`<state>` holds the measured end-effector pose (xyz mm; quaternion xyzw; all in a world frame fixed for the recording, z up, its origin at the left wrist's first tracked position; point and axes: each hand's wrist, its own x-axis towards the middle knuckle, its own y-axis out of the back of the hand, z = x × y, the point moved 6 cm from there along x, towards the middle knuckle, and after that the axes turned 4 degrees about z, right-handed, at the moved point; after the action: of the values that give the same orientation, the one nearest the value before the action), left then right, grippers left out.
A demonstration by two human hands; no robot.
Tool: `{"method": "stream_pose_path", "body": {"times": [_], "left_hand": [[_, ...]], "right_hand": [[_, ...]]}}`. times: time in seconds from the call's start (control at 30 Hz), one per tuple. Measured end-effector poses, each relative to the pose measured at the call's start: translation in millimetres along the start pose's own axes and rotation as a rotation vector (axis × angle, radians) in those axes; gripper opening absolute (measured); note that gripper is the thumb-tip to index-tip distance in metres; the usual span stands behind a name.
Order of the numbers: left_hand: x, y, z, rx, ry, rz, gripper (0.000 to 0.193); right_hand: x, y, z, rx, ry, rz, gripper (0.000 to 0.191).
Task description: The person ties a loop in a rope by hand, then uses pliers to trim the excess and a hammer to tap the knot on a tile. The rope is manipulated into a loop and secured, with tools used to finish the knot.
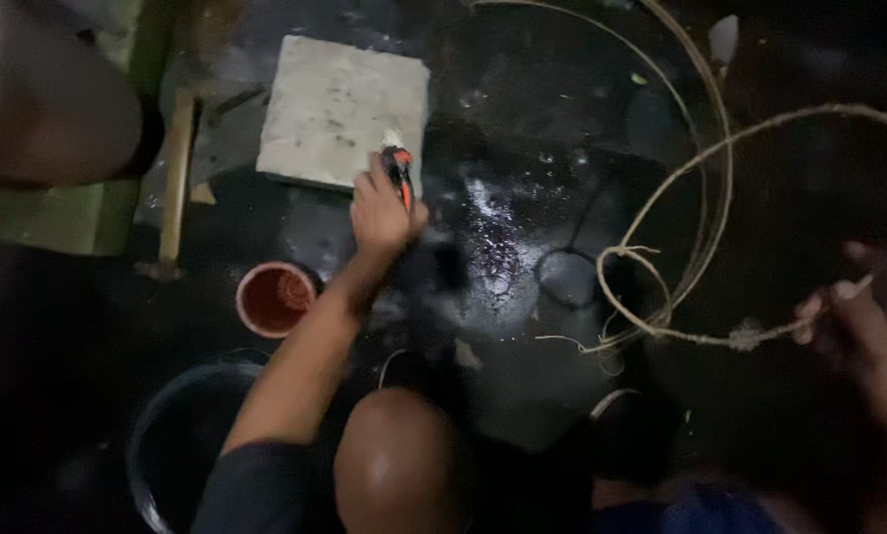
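Left hand point(382, 213) grips orange-black tool point(399, 168) against stone slab point(342, 109).

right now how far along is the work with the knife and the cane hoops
Done: thin cane is already bent into hoops, one joint bound. In hand: the left hand holds an orange-and-black knife at the stone slab; the right hand grips a hoop. Left: loose strand ends stick out by the crossing.

The scene is dim, lit from above near the head camera. Glare glints off the wet floor point(493, 237); the pale stone slab point(342, 111) catches most light. Corners sink into black, and edges blur softly with motion.
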<state>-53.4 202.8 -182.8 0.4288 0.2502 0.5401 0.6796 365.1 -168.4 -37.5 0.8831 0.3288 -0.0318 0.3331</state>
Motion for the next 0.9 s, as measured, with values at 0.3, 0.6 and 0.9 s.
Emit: {"method": "stream_pose_path", "body": {"times": [0.3, 0.6, 0.9], "left_hand": [[-202, -77, 61, -0.011, -0.972, -0.637, 0.092], [-210, -54, 49, -0.199, -0.882, -0.460, 0.065], [18, 93, -86, -0.043, 0.033, 0.522, 0.035]], "right_hand": [[-14, -27, -22, -0.084, -0.041, 0.011, 0.048], [16, -88, 118, -0.109, -0.510, -0.691, 0.033], [53, -113, 125, -0.890, -0.300, -0.481, 0.037]]}}
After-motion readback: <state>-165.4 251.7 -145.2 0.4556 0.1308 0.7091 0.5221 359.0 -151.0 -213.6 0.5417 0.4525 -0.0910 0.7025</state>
